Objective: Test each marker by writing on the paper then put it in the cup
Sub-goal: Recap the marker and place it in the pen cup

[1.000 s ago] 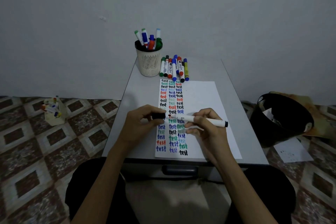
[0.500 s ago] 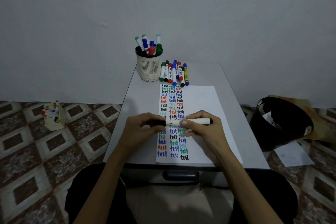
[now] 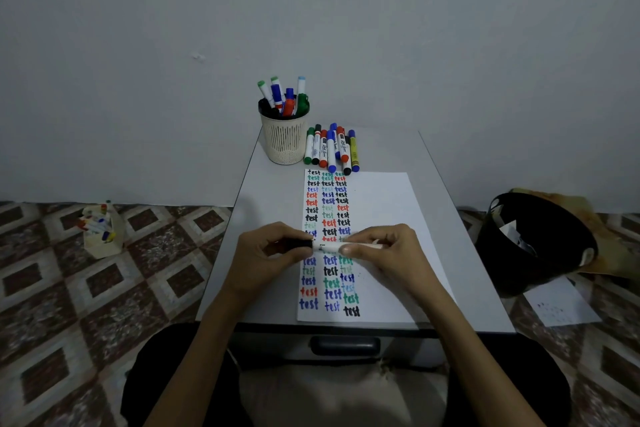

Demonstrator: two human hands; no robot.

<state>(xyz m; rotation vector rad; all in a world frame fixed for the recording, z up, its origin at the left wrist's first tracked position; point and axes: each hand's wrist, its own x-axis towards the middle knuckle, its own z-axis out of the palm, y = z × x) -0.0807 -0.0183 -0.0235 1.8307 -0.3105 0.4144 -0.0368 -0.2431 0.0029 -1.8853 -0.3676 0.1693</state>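
A white marker (image 3: 330, 247) with a black cap lies level between my two hands, just above the paper (image 3: 377, 215). My left hand (image 3: 266, 255) pinches the black cap end. My right hand (image 3: 388, 255) grips the white barrel. The cap sits on the marker. The paper carries columns of the word "test" in black, blue, red and green. A cream mesh cup (image 3: 284, 137) at the table's far end holds several markers. A row of several loose markers (image 3: 332, 149) lies right of the cup.
The small grey table (image 3: 270, 201) has a drawer handle (image 3: 344, 345) at its near edge. A black bin (image 3: 535, 243) stands on the floor to the right with a loose sheet (image 3: 561, 303) beside it. A small box of markers (image 3: 102, 230) sits on the tiled floor at left.
The cap in my left hand and the marker in my right came together; the black tip is now covered. My right hand slid up the barrel toward the cap.
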